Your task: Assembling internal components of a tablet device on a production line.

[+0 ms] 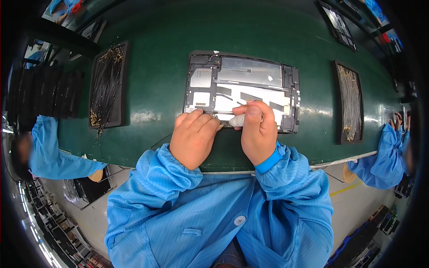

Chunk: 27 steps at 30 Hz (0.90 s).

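Observation:
An opened flat device casing [292, 102], black-framed with silver and white panels, lies in front of me on the green table. My left hand [193, 137] is closed at its near edge, fingertips pinched against the frame. From under that hand a thin black cable [161, 141] trails left over the table. My right hand [259, 134] is closed just to the right, thumb up. A whitish tapered piece [237, 120] sticks out of it toward the left fingertips; I cannot tell whether it is a tool or a covered finger. A blue band [270, 161] circles my right wrist.
A black tray [123, 105] of dark cables with gold ends stands left; another tray [336, 85] with grey cables stands right. Black panels [44, 91] are stacked far left. Another device [338, 24] lies far right. People in blue sleeves [58, 154] sit at both sides.

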{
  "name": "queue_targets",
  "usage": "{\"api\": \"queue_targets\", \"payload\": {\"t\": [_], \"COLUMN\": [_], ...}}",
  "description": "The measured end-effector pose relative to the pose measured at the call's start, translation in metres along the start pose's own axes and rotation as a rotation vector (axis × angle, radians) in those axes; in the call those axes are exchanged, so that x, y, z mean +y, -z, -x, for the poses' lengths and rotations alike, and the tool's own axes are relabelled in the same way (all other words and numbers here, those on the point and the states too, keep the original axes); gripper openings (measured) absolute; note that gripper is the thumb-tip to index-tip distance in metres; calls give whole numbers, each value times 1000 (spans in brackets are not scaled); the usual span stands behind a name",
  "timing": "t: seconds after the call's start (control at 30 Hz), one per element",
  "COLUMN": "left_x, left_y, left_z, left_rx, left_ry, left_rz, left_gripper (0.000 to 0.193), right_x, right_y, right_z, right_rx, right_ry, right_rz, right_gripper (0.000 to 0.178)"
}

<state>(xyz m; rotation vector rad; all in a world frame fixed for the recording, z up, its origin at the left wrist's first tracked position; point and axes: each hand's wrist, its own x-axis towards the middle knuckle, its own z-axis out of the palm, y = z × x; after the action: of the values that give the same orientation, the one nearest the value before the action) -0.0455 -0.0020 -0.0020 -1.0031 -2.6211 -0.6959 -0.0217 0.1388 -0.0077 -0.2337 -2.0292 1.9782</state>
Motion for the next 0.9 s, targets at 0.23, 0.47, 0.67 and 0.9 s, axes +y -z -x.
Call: {"api": "queue_targets", "payload": {"t": [0.23, 0.47, 0.67, 0.9], "left_x": [-10, -1, 22, -21], "left_y": [11, 12, 35, 5], "left_z": [8, 10, 36, 19], "left_rx": [12, 53, -244, 367], "left_ry": [28, -33, 1269, 1307], "left_rz": [-54, -3, 1197, 999], "left_gripper": [18, 16, 30, 32], "right_x": [-40, -27, -14, -12], "right_y": [-25, -24, -13, -13], "right_z": [-21, -3, -6, -17], "right_rx": [-495, -165, -84, -71], "right_ry": [145, 140, -142, -210], "right_rz": [512, 528, -32, -70], "right_gripper": [14, 14, 25, 30]}}
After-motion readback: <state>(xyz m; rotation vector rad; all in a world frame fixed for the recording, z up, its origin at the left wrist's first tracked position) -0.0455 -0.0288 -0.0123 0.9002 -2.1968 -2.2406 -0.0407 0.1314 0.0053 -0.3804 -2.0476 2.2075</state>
